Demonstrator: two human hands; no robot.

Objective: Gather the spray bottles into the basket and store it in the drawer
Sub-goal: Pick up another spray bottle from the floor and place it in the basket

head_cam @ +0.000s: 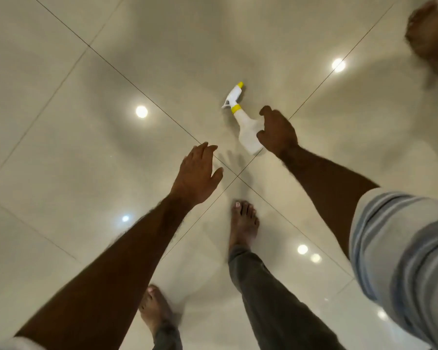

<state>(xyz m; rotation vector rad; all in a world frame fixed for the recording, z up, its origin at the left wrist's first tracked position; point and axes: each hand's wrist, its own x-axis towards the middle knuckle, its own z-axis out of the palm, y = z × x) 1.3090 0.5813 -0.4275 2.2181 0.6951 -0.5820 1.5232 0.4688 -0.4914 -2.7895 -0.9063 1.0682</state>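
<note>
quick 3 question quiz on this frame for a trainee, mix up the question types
1. True or false: the spray bottle stands upright on the tiled floor.
2. Which hand is nearer the bottle? A) the left hand B) the right hand C) both equally
3. Fill in: the bottle's nozzle tip and collar are ____ in colour.

Key:
1. False. It lies on its side, spray head pointing away from the person.
2. B. The right hand is open beside the bottle's body, not yet closed on it; the left hand is open and empty.
3. Yellow.
</note>
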